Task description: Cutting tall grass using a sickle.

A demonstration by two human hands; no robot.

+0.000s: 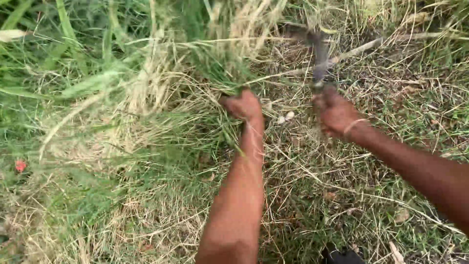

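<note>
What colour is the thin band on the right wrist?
The thin wrist band is pale, whitish; head view.

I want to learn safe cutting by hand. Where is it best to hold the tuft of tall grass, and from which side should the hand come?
Probably low on the stems, where the left hand already fists the tuft of tall grass. There the stems gather into one bundle, while the tops fan up and left. Come from the near side, away from the blurred curved blade in the right hand.
</note>
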